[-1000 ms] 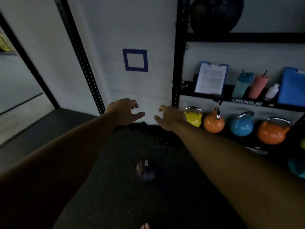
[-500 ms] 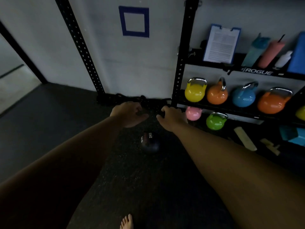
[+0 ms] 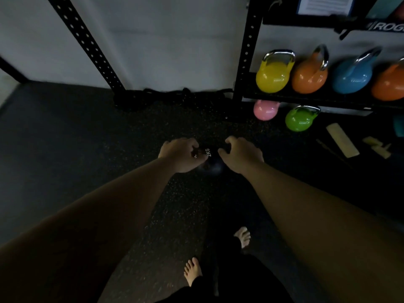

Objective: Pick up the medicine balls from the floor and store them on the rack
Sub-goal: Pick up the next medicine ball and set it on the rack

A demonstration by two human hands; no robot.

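Note:
A small dark medicine ball (image 3: 210, 159) marked "2KG" rests on the black speckled floor. My left hand (image 3: 180, 155) cups its left side, with fingers and thumb curled onto it. On its right side lies my right hand (image 3: 241, 155), thumb against the ball. Most of the ball is hidden between the two hands. The black storage rack (image 3: 247, 62) stands beyond it to the right, against the white wall.
Yellow (image 3: 273, 73), orange (image 3: 310, 75) and blue (image 3: 353, 75) kettlebells sit on the rack's low shelf, with pink (image 3: 265, 110) and green (image 3: 300, 119) ones below. A dark rope (image 3: 175, 96) lies along the wall. Pale wooden pieces (image 3: 342, 139) lie on the floor. My bare feet (image 3: 192, 270) are near.
My view has tipped down toward the floor. Both hands have dropped from above the ball to its two sides and closed around it.

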